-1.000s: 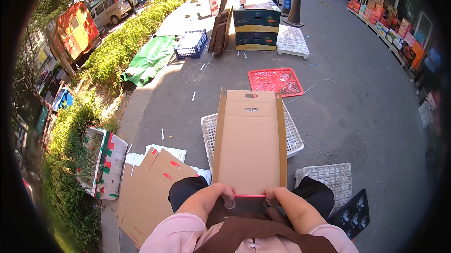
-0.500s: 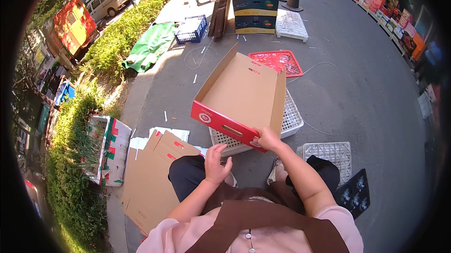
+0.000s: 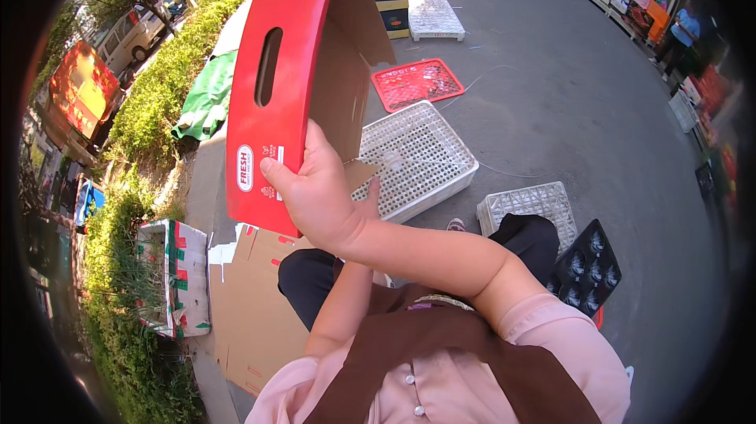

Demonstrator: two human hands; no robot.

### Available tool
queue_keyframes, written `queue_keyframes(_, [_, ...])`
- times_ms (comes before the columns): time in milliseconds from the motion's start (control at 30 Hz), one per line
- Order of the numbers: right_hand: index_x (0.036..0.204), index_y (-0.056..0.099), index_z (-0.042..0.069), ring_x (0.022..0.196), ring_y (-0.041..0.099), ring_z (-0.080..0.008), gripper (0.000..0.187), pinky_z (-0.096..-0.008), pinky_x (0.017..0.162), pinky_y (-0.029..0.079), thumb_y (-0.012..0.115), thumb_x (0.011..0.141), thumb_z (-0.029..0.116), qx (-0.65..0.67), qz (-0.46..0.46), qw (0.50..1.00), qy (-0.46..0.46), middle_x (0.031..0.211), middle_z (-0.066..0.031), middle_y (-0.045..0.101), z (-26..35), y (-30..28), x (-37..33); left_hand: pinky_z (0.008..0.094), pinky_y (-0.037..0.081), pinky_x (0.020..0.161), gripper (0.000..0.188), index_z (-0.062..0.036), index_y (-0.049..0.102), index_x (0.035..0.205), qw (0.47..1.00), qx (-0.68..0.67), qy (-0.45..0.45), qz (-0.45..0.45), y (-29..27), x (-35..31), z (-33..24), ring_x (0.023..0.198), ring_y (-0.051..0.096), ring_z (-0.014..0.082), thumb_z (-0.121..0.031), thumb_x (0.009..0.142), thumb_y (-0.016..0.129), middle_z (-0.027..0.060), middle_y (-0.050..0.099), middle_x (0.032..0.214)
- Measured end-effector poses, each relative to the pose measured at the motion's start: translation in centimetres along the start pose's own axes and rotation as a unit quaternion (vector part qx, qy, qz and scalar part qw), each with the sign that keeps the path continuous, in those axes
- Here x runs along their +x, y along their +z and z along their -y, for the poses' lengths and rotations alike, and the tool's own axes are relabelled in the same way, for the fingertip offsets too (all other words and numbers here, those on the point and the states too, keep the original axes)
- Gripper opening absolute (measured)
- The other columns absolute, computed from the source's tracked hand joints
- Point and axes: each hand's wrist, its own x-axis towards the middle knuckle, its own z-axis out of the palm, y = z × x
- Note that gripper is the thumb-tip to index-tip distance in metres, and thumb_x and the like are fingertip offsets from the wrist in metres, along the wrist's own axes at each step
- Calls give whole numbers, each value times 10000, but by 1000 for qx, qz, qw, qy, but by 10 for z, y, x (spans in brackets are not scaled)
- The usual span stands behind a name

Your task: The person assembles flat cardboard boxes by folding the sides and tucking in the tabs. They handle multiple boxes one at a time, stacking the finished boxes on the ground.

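Left of the white crate, the right hand pinches the tilted red-fronted cardboard box by its edge, likely because thin board suits thumb-and-finger holding; the left hand is partly hidden, its grip impossible to tell.

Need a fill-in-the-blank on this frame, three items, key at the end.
1. The person's ____ hand grips the cardboard box with the red end panel.
2. Flat brown cardboard sheets lie on the ground to the person's ____.
3. The colour of the moulded tray near the person's right knee is ____.

Missing words: right; left; black.
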Motion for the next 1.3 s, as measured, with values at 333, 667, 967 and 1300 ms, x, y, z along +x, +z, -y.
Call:
queue_keyframes(333, [1401, 363, -23, 1327, 350, -416, 679, -456, 1089, 302, 654, 844, 234, -555, 168, 767, -275, 1432, -296, 336, 70, -63, 7, 386, 448, 986, 481, 20, 467, 1325, 975, -223, 8, -12, -112, 126, 124, 1143, 553, 274, -240, 940, 591, 164, 531, 1306])
queue_keyframes(667, [1363, 419, 54, 1162, 492, -345, 838, -434, 944, 416, 802, 670, 327, -767, -190, 601, -122, 1264, -189, 469, 123, -253, -42, 333, 440, 946, 335, 5, 510, 1278, 961, -166, 45, 215, -126, 166, 59, 1083, 574, 199, -38, 946, 503, 106, 605, 1199])
queue_keyframes(967, [968, 677, 23, 936, 638, -386, 385, -469, 820, 505, 557, 877, 378, -726, -147, 621, 255, 966, -256, 656, 47, -407, -79, 375, 515, 757, 257, -28, 546, 1162, 914, -206, -119, 328, -41, 172, -11, 911, 617, 165, -110, 920, 521, 70, 635, 1064])
queue_keyframes(1300, [980, 704, 66, 949, 647, -367, 359, -461, 833, 507, 547, 870, 369, -730, -123, 596, 310, 1006, -209, 673, -10, -454, -15, 456, 596, 576, 381, -15, 511, 1178, 858, -49, -302, 412, 58, 89, 224, 705, 656, 247, 84, 815, 453, 117, 642, 861])
